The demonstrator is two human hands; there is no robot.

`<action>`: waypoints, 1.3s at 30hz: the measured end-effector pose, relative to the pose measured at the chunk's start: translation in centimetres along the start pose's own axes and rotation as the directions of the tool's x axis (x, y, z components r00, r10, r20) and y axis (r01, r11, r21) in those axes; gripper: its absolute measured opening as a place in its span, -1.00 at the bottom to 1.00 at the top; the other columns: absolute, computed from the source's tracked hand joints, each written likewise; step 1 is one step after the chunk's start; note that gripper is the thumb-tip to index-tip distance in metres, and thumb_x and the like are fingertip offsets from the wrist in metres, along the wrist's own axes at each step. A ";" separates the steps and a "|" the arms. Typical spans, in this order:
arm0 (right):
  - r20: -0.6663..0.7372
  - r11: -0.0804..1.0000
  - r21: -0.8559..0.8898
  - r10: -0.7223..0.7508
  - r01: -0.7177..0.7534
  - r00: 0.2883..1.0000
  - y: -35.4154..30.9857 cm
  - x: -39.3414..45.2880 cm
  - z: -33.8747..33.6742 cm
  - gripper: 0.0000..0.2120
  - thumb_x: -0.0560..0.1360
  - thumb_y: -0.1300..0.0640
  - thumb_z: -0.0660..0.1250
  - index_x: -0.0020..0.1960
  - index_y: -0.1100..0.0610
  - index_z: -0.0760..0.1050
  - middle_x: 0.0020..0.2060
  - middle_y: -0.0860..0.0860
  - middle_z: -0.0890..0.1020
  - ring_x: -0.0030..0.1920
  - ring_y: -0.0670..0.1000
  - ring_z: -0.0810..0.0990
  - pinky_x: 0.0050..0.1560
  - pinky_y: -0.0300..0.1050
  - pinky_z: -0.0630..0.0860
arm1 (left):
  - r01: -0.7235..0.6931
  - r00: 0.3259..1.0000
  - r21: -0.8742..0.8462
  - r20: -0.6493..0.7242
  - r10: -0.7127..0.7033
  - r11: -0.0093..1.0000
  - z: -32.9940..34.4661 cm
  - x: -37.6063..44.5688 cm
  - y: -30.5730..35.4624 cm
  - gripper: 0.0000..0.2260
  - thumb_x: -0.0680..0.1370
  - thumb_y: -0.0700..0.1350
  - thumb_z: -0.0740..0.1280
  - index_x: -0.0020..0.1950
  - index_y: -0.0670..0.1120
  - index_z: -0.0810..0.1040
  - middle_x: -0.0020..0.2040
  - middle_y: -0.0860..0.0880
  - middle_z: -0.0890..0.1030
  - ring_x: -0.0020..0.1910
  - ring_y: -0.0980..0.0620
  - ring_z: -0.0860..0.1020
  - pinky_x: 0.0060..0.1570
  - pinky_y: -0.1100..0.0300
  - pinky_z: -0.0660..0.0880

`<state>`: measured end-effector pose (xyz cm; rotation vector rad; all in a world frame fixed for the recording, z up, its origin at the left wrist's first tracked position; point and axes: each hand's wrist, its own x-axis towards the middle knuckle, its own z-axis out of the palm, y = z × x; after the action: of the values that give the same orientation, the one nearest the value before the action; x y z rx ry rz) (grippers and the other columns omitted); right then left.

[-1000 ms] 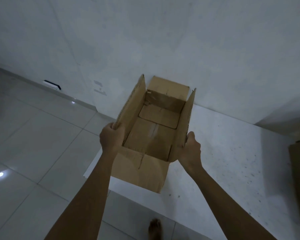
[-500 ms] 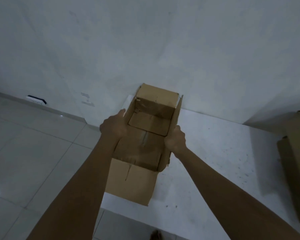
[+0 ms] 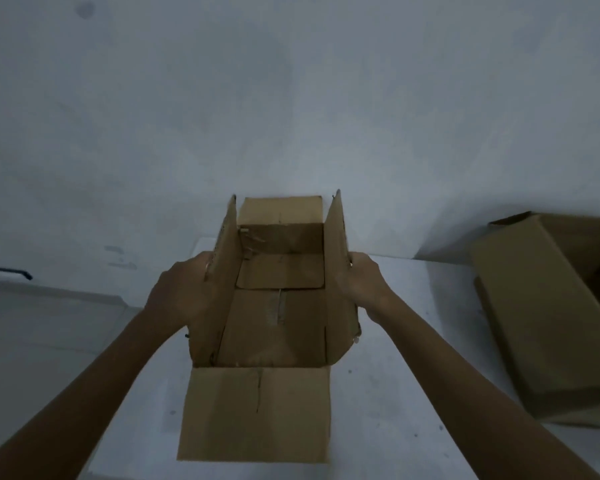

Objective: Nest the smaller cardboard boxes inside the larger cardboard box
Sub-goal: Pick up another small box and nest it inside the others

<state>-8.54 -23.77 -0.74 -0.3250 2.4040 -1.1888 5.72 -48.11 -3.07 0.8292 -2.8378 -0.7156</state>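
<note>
An open brown cardboard box point(image 3: 257, 410) stands on the white table, its top facing me and its inside bare. Its two long side flaps stand upright, the near flap hangs toward me and the far flap leans against the wall. My left hand point(image 3: 181, 296) grips the left side flap from outside. My right hand point(image 3: 361, 282) grips the right side flap. A larger cardboard box point(image 3: 541, 323) lies at the right edge of the view, tilted, its opening partly cut off by the frame.
The white table point(image 3: 413, 393) meets a pale wall point(image 3: 291, 98) behind the box. The table's left edge runs just left of the box, with a tiled floor point(image 3: 32, 334) below. A dark fitting point(image 3: 11, 271) sits low on the wall at far left.
The box has turned square to me and sits fully on the table. Both hands have shifted further along the side flaps. The view has swung right, showing more of the larger box.
</note>
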 end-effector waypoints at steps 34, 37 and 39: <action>-0.534 0.961 -0.211 -0.265 0.177 0.803 18.8 -17.6 -58.4 -0.71 0.45 0.37 0.15 0.12 0.41 0.48 0.03 0.34 0.59 0.02 0.32 0.58 -0.20 -0.04 0.47 | -0.311 0.939 -0.639 -0.091 0.332 0.703 10.7 -12.8 57.5 -0.64 0.55 -0.11 0.30 0.35 0.12 0.49 -0.25 0.02 0.74 -0.30 0.01 0.71 -0.40 0.09 0.64; -0.546 0.948 -0.288 -0.281 0.138 0.790 21.0 -14.9 -60.2 -0.78 0.46 0.37 0.16 0.07 0.39 0.46 -0.04 0.29 0.58 -0.05 0.31 0.56 -0.16 0.04 0.47 | -0.303 0.935 -0.654 -0.065 0.348 0.693 14.0 -10.7 59.7 -0.66 0.56 -0.11 0.30 0.31 0.16 0.48 -0.23 0.01 0.74 -0.27 -0.04 0.71 -0.34 0.00 0.67; -0.532 0.936 -0.339 -0.274 0.095 0.801 22.4 -12.8 -61.2 -0.84 0.45 0.38 0.16 -0.01 0.36 0.44 -0.13 0.25 0.53 -0.16 0.22 0.50 -0.21 0.00 0.39 | -0.276 0.940 -0.676 -0.040 0.340 0.684 16.0 -9.3 60.6 -0.67 0.57 -0.13 0.30 0.30 0.16 0.49 -0.19 0.05 0.75 -0.26 -0.01 0.72 -0.38 0.06 0.66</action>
<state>-27.02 37.26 17.81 -0.3377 3.1642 -1.1192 -19.27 8.34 11.27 0.1860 -2.3583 -1.6017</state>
